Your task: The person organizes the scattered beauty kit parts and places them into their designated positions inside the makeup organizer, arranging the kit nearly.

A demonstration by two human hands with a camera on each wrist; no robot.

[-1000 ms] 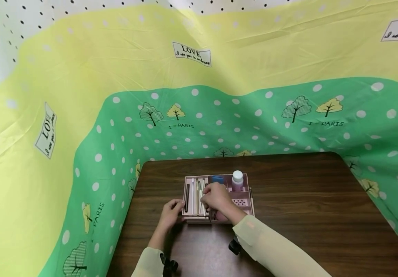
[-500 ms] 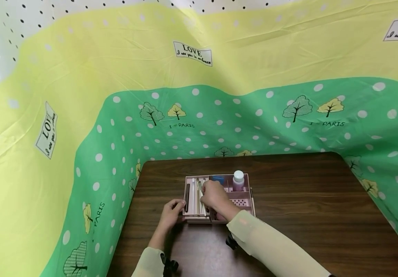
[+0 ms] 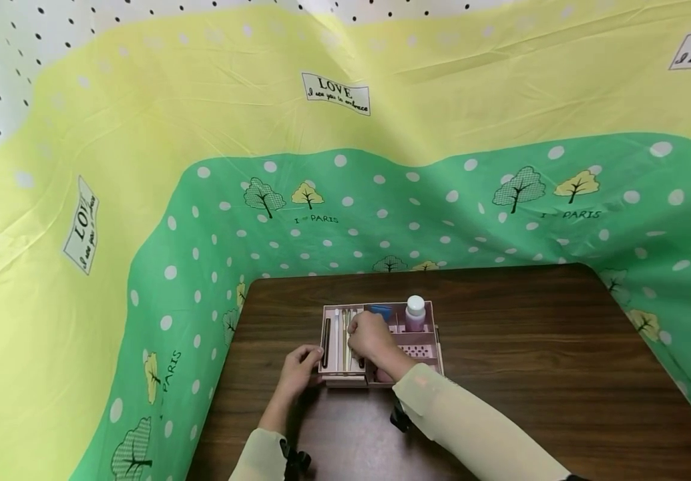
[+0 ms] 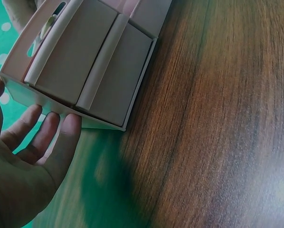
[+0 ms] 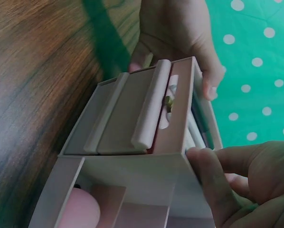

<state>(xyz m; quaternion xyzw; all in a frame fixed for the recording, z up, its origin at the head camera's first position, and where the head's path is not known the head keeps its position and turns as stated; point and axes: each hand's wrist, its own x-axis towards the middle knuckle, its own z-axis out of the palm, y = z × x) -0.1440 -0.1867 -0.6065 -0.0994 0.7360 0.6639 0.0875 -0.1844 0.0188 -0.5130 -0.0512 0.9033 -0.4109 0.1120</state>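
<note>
A pink desktop organizer (image 3: 346,382) with a slotted tray on its left stands on the table. My left hand (image 3: 297,369) rests on its left side; in the left wrist view the fingertips touch the outer wall (image 4: 52,107) and the thumb lies by the upper edge. Over the tray, my right hand (image 3: 372,339) has curled fingers and pinches a thin white stick (image 3: 348,361), partly hidden by the hand. A black pen (image 3: 326,342) and several slim sticks lie lengthwise in the tray. In the right wrist view, the right fingertips (image 5: 199,156) are at the tray's edge.
A white-capped bottle (image 3: 415,315) stands in the organizer's back right compartment, with a blue packet (image 3: 380,311) beside it. A rounded pink item (image 5: 80,209) sits in a front compartment. A slim stick (image 3: 438,347) is along the right outer side. Green dotted cloth (image 3: 297,247) encloses the table.
The white stick's lower end has moved from the tray's front edge to inside the tray and lies straighter. My right hand has shifted slightly away from me. The left hand stays in place.
</note>
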